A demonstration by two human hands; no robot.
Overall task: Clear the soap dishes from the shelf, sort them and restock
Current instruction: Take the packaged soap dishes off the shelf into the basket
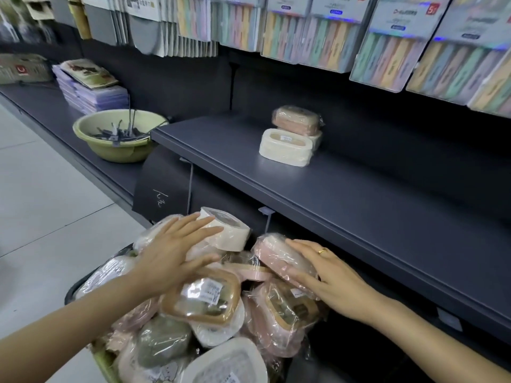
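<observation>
A heap of plastic-wrapped soap dishes (210, 299) in cream, pink and green fills a dark bin (72, 293) at the bottom centre. My left hand (171, 250) lies with straight fingers against a cream soap dish (229, 230) tilted on top of the heap. My right hand (329, 277), wearing a ring, rests with straight fingers on a pink wrapped soap dish (279, 255) at the heap's right. On the dark shelf (359, 194) stand two cream dishes (286, 147) with a pink one (296, 120) stacked on the rear dish.
A green basin (110, 147) with metal hooks sits on the lower shelf at left, beside stacked purple packets (94, 95). Pastel sponge packs (387, 48) hang above the shelf. Grey floor tiles (41, 203) lie to the left.
</observation>
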